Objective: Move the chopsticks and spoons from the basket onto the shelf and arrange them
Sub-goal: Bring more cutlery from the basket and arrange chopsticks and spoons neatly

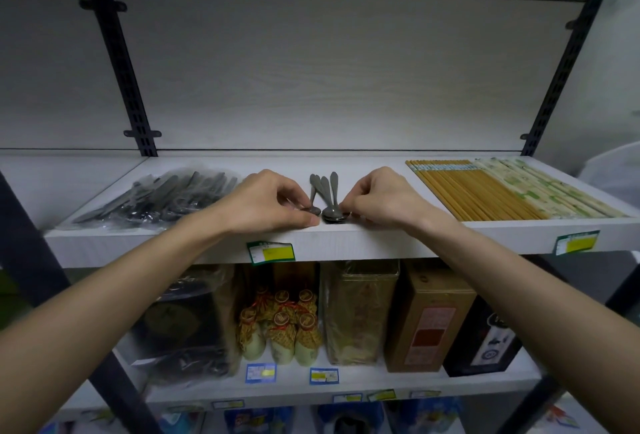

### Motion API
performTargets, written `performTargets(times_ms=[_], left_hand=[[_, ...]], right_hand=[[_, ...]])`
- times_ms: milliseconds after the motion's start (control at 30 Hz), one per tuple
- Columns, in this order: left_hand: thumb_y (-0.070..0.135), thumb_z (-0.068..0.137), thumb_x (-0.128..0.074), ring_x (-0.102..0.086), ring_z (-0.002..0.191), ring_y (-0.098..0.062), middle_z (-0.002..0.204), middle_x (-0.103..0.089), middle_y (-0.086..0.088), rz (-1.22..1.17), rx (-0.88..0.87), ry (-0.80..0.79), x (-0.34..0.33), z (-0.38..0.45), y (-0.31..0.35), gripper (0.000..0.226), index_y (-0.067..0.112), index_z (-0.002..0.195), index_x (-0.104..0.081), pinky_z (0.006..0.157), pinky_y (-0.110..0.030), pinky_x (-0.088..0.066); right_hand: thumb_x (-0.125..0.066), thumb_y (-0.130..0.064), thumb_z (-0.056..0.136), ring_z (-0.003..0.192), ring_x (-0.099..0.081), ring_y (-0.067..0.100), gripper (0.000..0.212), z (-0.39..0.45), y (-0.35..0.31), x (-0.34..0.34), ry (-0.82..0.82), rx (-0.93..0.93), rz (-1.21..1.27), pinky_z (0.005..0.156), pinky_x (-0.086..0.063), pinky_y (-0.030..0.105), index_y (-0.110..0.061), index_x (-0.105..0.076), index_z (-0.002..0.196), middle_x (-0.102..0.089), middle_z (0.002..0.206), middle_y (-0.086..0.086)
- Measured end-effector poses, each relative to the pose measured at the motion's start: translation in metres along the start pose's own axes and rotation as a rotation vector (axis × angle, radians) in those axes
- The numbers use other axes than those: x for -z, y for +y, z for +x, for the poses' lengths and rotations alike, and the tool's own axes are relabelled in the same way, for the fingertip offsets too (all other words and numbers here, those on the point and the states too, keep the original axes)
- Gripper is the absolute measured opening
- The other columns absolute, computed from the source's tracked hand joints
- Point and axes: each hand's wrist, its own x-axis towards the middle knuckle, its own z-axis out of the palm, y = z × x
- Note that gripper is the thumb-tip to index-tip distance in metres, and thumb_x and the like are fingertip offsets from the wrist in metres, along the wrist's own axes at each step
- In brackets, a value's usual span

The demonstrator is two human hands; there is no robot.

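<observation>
**Pinching spoon bowls at the shelf's front edge**

Reaching up from below, both hands meet at the middle of the white, faintly wood-grained shelf [346, 243]. The left hand [273, 205] has its fingers curled, thumb and fingertips closed in a pinch on the bowl of a dull grey metal spoon [311, 203] that lies apart on the left. The right hand [377, 201] is curled the same way, its fingertips nipping the rim of a small stack of spoons [332, 198] just beside it. Four slim, rounded handle tips fan toward the back wall; whether more spoons hide in the stack cannot be told. All the bowls sit close to the front lip, between the two hands.

To the left lies a heap of dark cutlery in clear crinkled plastic [162, 198], too jumbled to count. To the right, a flat row of smooth yellow-brown chopsticks [474, 191] lies side by side, and next to it a row of chopsticks in pale paper sleeves printed in green [547, 187]; both rows are too dense to count.

Two green-and-yellow price tags show on the shelf's front face, one [270, 252] under the hands and another [576, 242] at the right. On the lower shelf [346, 385] stand a cluster of small gourd-shaped bottles capped in patterned cloth [280, 329], a clear-wrapped tin [356, 312] and a tan carton [429, 322].
</observation>
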Motion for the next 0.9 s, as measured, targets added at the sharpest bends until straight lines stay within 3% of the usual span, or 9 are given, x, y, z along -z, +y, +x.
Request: performTargets(times_ms=[133, 233, 367, 500, 600, 733, 900], left_hand=[[0.049, 0.069, -0.088, -0.069, 0.085, -0.007, 0.083, -0.075, 0.012, 0.063, 0.073, 0.007, 0.0, 0.007, 0.005, 0.027, 0.03, 0.086, -0.079, 0.085, -0.036, -0.058], [0.051, 0.071, -0.084, -0.068, 0.088, -0.009, 0.081, -0.075, 0.013, 0.145, 0.111, -0.014, 0.002, 0.01, 0.01, 0.024, 0.031, 0.082, -0.079, 0.084, -0.036, -0.057], [0.046, 0.084, -0.068, -0.066, 0.081, -0.015, 0.081, -0.074, 0.01, 0.52, -0.069, 0.099, -0.002, 0.003, 0.015, 0.021, 0.028, 0.086, -0.078, 0.075, -0.035, -0.055], [0.041, 0.09, -0.056, -0.061, 0.07, -0.031, 0.073, -0.069, -0.005, 0.685, -0.14, 0.146, -0.003, -0.001, 0.011, 0.03, 0.019, 0.081, -0.074, 0.061, -0.037, -0.05], [0.037, 0.09, -0.055, -0.053, 0.059, -0.034, 0.058, -0.055, -0.008, 0.717, -0.136, 0.21, -0.004, -0.007, 0.011, 0.035, 0.013, 0.066, -0.063, 0.056, -0.038, -0.048], [0.033, 0.091, -0.054, -0.049, 0.056, -0.036, 0.055, -0.047, -0.007, 0.713, -0.203, 0.286, -0.012, -0.011, 0.027, 0.038, 0.017, 0.058, -0.044, 0.056, -0.038, -0.046], [0.036, 0.094, -0.053, -0.049, 0.06, -0.025, 0.059, -0.046, 0.002, 0.74, -0.35, 0.212, -0.025, -0.004, 0.048, 0.033, 0.019, 0.066, -0.055, 0.055, -0.033, -0.035]], right_hand=[[-0.074, -0.027, 0.079, 0.078, -0.07, 0.018, 0.012, -0.002, -0.001, 0.0, 0.005, 0.022, -0.067, 0.083, -0.061, 0.044, -0.017, -0.078, 0.074, -0.073, 0.069, -0.002], [-0.072, -0.026, 0.078, 0.077, -0.07, 0.019, 0.014, 0.001, -0.002, 0.001, -0.009, 0.014, -0.066, 0.083, -0.061, 0.045, -0.013, -0.079, 0.079, -0.074, 0.073, 0.004], [-0.073, -0.023, 0.081, 0.068, -0.062, 0.015, 0.02, 0.0, 0.001, 0.002, -0.031, 0.015, -0.015, 0.082, -0.059, 0.045, -0.004, -0.078, 0.087, -0.076, 0.086, 0.012], [-0.075, -0.023, 0.079, 0.066, -0.062, 0.012, 0.013, 0.002, 0.005, 0.0, -0.015, 0.02, 0.03, 0.081, -0.059, 0.041, -0.01, -0.079, 0.08, -0.075, 0.074, 0.002], [-0.075, -0.022, 0.077, 0.061, -0.059, 0.011, 0.009, 0.004, 0.008, -0.002, -0.011, 0.014, 0.065, 0.075, -0.057, 0.037, -0.013, -0.079, 0.076, -0.068, 0.062, -0.006], [-0.075, -0.021, 0.077, 0.058, -0.058, 0.011, 0.008, 0.003, 0.01, -0.003, -0.011, 0.029, 0.108, 0.064, -0.051, 0.03, -0.014, -0.079, 0.075, -0.07, 0.063, -0.005], [-0.061, -0.015, 0.092, 0.058, -0.052, 0.015, 0.022, 0.002, 0.016, 0.001, -0.085, 0.029, 0.24, 0.047, -0.04, 0.022, -0.002, -0.077, 0.086, -0.076, 0.086, 0.017]])
